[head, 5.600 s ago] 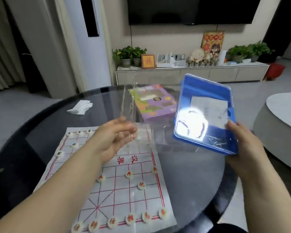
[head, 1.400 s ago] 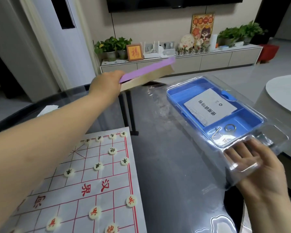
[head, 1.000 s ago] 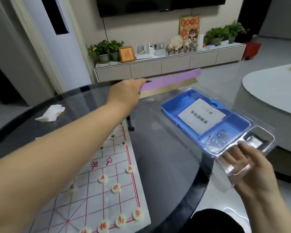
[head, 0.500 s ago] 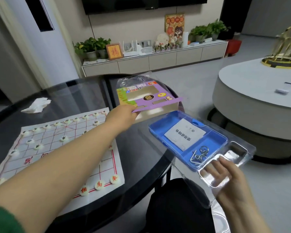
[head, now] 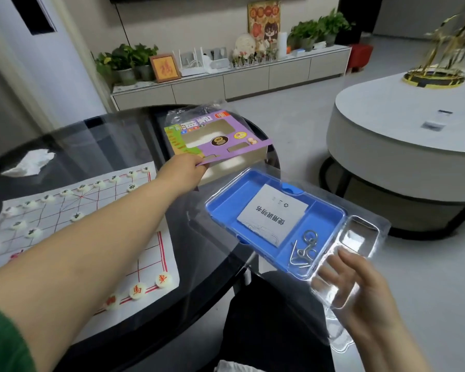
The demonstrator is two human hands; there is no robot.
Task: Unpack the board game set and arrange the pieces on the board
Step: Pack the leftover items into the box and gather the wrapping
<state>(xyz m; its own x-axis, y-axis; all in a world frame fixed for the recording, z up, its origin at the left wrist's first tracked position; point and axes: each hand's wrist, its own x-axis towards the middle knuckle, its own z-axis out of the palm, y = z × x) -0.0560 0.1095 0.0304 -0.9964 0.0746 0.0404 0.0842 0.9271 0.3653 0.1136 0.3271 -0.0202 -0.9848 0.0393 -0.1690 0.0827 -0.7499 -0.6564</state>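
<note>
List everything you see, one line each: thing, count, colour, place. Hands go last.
glass table: one, dark, round, left half of view
xiangqi board sheet: one, white with red lines, flat on the table
xiangqi pieces: many, white with red or black characters, on the sheet; exact count unclear
tissue: one, white, table's far left
purple box: one, purple and green, table's far side
blue tray: one, blue, inside the clear cover, at the table's right edge
clear cover: one, transparent, around the tray
leaflet: one, white, tray's large compartment
metal ring puzzle: one, silver, tray's smaller compartment
white round table: one, white, right
left hand: one, bare, grip pinching the purple box
right hand: one, bare, grip holding the clear cover
</note>
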